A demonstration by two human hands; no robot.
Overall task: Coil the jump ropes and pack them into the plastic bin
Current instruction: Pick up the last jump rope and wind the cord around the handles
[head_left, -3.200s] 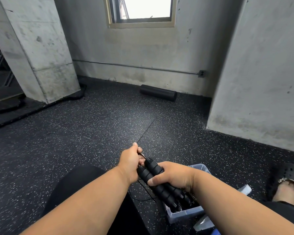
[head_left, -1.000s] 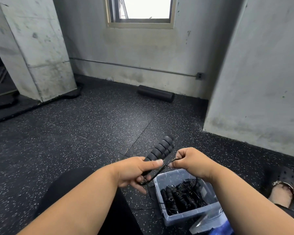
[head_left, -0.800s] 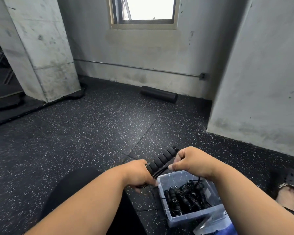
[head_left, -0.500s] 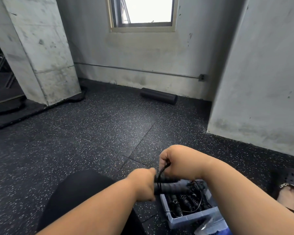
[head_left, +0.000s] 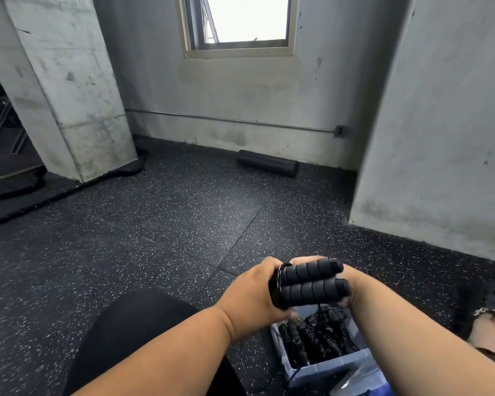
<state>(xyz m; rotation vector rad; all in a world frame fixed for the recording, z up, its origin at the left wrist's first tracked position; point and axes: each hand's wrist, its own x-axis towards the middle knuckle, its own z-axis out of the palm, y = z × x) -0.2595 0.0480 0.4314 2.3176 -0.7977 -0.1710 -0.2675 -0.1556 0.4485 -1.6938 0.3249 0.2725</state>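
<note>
Head view: both hands (head_left: 257, 295) grip jump-rope handles (head_left: 312, 282) over bin (head_left: 326, 370).

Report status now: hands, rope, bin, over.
Left hand and right hand both grip the two rope handles, side by side above the bin. Bin already holds ropes. Nothing in the way.

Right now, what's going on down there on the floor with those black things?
A person is packing up jump ropes. Both hands hold one rope's two black foam handles side by side above a plastic bin on the speckled gym floor. The left hand grips one end, the right hand the other, and thin cord hangs down towards the bin, which already holds several ropes.
</note>
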